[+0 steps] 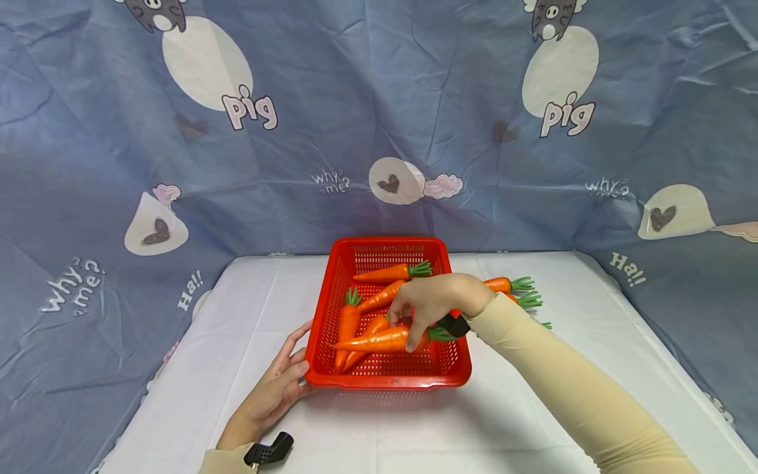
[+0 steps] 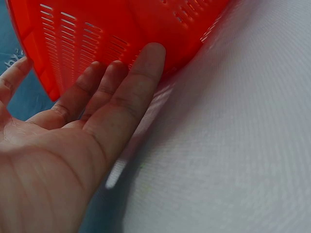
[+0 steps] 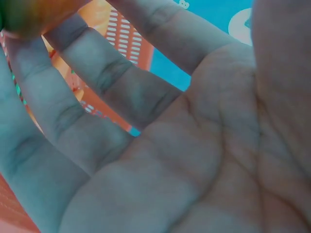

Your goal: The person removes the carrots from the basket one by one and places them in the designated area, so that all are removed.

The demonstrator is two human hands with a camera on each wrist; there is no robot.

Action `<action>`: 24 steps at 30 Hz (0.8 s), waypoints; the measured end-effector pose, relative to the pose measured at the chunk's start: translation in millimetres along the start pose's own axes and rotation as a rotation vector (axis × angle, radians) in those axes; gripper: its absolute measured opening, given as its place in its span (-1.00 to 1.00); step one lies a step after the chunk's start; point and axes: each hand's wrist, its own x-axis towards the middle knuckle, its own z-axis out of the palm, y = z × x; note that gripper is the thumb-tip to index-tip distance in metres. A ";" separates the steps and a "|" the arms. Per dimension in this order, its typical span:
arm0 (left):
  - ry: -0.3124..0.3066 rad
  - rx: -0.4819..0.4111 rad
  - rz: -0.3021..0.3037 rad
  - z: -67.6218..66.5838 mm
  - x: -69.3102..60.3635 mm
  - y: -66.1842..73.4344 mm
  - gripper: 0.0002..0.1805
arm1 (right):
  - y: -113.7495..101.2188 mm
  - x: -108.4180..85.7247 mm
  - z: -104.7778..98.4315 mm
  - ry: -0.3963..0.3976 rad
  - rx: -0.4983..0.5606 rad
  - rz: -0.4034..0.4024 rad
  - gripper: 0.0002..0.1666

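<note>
A red plastic basket (image 1: 387, 381) with slotted walls stands on the white cloth, several orange carrots inside it, among them one upright carrot (image 1: 348, 322) at the left. My right hand (image 1: 438, 297) reaches over the basket and pinches a carrot (image 1: 373, 341) between thumb and fingers, its tip pointing left and its green stalks right. In the right wrist view only a blurred end of this carrot (image 3: 46, 17) shows at the fingertips. At the basket's left side, my left hand (image 1: 278, 388) rests with extended fingers against the outer wall (image 2: 107, 29).
To the right of the basket, several more carrots (image 1: 499, 284) lie on the cloth, partly hidden behind my right forearm. A blue printed curtain (image 1: 331, 131) hangs behind the white-covered table (image 1: 249, 296) and along its sides.
</note>
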 end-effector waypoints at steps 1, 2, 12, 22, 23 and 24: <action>0.001 0.000 -0.001 0.3 -0.1 0.3 -0.19 | 0.5 -1.0 -0.8 0.002 0.003 0.002 -0.53; 0.002 0.000 -0.003 0.5 -0.3 0.5 -0.19 | 0.9 -2.0 -1.7 0.005 0.005 0.000 -0.52; 0.004 -0.012 -0.015 2.0 -1.5 2.3 -0.17 | 5.2 -15.3 -12.0 0.030 -0.029 -0.037 -0.55; 0.001 -0.011 -0.013 2.4 -1.8 2.9 -0.18 | 16.2 -27.4 -15.0 0.066 -0.030 -0.021 -0.55; -0.001 -0.011 -0.010 2.3 -1.8 2.6 -0.18 | 17.5 -28.8 -15.4 0.066 -0.024 -0.018 -0.56; -0.002 -0.011 -0.007 2.0 -1.6 2.3 -0.18 | 19.0 -30.2 -15.7 0.065 -0.017 -0.013 -0.56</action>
